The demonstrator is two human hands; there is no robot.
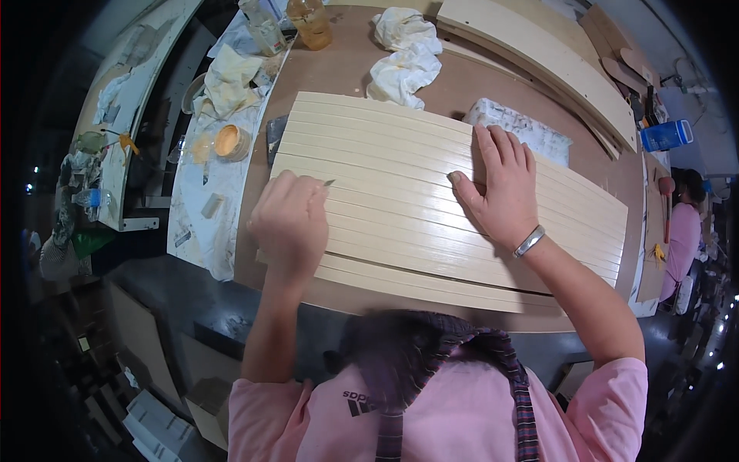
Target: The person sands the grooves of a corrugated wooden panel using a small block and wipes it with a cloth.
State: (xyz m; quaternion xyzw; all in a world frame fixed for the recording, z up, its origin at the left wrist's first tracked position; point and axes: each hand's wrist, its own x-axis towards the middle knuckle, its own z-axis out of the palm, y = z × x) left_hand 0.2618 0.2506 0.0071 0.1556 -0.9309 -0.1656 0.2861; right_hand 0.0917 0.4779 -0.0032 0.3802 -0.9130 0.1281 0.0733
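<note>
A cream-coloured grooved panel (385, 208) lies on the brown tabletop, its long grooves running from left to right. Over its left end my left hand (289, 215) is closed in a fist around a small pointed tool (329, 183); only a thin tip shows beside the fingers, and the rest is hidden. Flat on the panel, right of its middle, rests my right hand (504, 181), fingers stretched toward the far edge and thumb apart, holding nothing. A silver bracelet (530, 241) circles that wrist.
Crumpled white cloths (404, 65) and a stained white block (519, 131) lie beyond the panel. At left stand an orange-filled cup (231, 142), a rag (231, 81) and bottles (309, 23). Long boards (546, 65) lie far right; another person (681, 239) is at right.
</note>
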